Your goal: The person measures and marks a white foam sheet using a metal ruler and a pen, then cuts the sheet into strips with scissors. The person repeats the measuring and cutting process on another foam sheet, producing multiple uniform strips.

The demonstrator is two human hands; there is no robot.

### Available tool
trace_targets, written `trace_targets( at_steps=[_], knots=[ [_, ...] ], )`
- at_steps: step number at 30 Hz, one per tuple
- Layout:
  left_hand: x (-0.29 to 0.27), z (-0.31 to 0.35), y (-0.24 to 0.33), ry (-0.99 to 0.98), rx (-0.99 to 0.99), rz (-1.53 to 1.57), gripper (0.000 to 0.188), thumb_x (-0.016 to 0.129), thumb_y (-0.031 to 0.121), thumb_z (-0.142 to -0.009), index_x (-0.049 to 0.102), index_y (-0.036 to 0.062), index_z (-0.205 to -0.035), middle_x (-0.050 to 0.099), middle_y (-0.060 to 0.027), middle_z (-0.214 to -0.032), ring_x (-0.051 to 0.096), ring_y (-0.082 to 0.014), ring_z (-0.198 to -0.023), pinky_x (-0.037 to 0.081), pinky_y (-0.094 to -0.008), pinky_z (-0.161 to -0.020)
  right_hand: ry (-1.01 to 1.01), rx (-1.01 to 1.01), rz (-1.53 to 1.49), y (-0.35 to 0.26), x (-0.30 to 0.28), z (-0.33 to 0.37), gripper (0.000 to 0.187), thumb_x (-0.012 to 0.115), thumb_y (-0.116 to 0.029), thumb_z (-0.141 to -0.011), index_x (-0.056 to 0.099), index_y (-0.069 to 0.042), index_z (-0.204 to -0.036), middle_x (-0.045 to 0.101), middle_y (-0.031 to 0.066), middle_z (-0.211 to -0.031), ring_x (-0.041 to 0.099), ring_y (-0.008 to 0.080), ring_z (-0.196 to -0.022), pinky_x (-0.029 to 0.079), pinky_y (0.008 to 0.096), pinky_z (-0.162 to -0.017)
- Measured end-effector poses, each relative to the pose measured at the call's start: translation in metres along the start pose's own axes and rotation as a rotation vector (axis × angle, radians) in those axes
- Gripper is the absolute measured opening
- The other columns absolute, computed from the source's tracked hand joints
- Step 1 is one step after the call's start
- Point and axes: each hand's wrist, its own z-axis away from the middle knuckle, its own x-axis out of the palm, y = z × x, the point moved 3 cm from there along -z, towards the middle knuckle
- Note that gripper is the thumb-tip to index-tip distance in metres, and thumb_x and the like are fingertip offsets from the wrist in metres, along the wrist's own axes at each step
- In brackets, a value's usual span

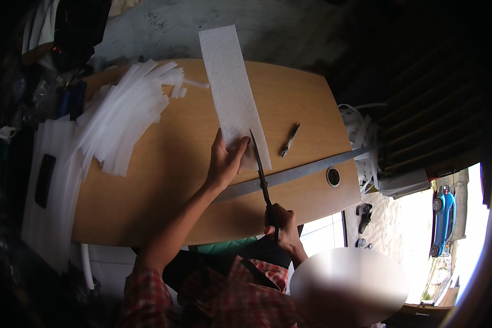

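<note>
My left hand point(227, 158) grips the near end of a long white foam sheet strip point(229, 82), thumb on top. The strip reaches away from me over the table's far edge. In my right hand point(284, 227) is a pair of black scissors point(264, 186), fingers wrapped round the handles. The long blades point away and lie at the strip's near end, close to its right edge and just right of my left thumb. Whether the blades are parted there I cannot tell. A metal ruler point(306, 168) lies on the table under the scissors.
The wooden table point(175, 202) carries a heap of white foam strips point(123, 115) at left, a black phone point(45, 180) on more foam, and a pen point(291, 140) at right. A round hole point(333, 176) pierces the tabletop. White offcuts point(363, 136) hang beyond the right edge.
</note>
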Motion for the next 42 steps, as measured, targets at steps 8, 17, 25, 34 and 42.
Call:
trace_targets(
  at_steps=[8, 17, 25, 34, 42],
  knots=[
    [-0.004, -0.003, -0.009, -0.101, -0.08, 0.023, 0.023, 0.063, 0.021, -0.09, 0.053, 0.0036, -0.102, 0.055, 0.0, -0.074, 0.041, -0.0024, -0.042, 0.034, -0.0205, -0.034, 0.047, -0.003, -0.044, 0.003, -0.001, 0.0, 0.037, 0.077, -0.027, -0.074, 0.052, 0.0, -0.076, 0.052, 0.0086, -0.057, 0.05, 0.0155, -0.051, 0.041, 0.0315, -0.051],
    [-0.002, -0.003, -0.016, -0.155, -0.06, -0.063, 0.027, 0.065, 0.025, -0.088, 0.062, 0.001, -0.1, 0.063, -0.0024, -0.083, 0.056, -0.0062, -0.067, 0.047, -0.0243, -0.063, 0.083, 0.01, -0.05, 0.006, -0.001, -0.001, 0.033, 0.075, -0.024, -0.076, 0.052, 0.0, -0.075, 0.052, 0.0072, -0.054, 0.055, 0.014, -0.051, 0.042, 0.0307, -0.05],
    [-0.013, -0.008, -0.02, -0.13, -0.114, 0.008, 0.024, 0.065, 0.027, -0.088, 0.067, 0.0031, -0.091, 0.065, 0.0001, -0.077, 0.057, -0.0052, -0.069, 0.046, -0.0236, -0.061, 0.079, -0.086, 0.016, -0.011, 0.006, -0.002, 0.021, 0.069, -0.004, -0.075, 0.049, 0.0, -0.074, 0.052, 0.0113, -0.055, 0.062, 0.0224, -0.053, 0.045, 0.0308, -0.05],
    [-0.009, -0.005, -0.02, -0.224, -0.134, -0.023, 0.026, 0.065, 0.028, -0.088, 0.067, 0.0028, -0.088, 0.064, 0.0003, -0.076, 0.056, -0.0049, -0.066, 0.045, -0.0227, -0.059, 0.105, -0.002, 0.026, -0.001, 0.006, -0.003, 0.035, 0.08, -0.022, -0.071, 0.053, 0.0, -0.072, 0.052, 0.0129, -0.061, 0.051, 0.0253, -0.051, 0.042, 0.0323, -0.052],
    [-0.007, 0.001, -0.007, -0.133, -0.138, -0.253, 0.028, 0.065, 0.03, -0.088, 0.067, 0.0024, -0.091, 0.065, 0.0002, -0.078, 0.056, -0.0054, -0.072, 0.044, -0.0246, -0.065, 0.093, 0.014, -0.075, 0.005, 0.004, -0.003, 0.044, 0.081, -0.033, -0.069, 0.054, 0.001, -0.077, 0.054, 0.0113, -0.061, 0.052, 0.0186, -0.053, 0.043, 0.0318, -0.054]
  ],
)
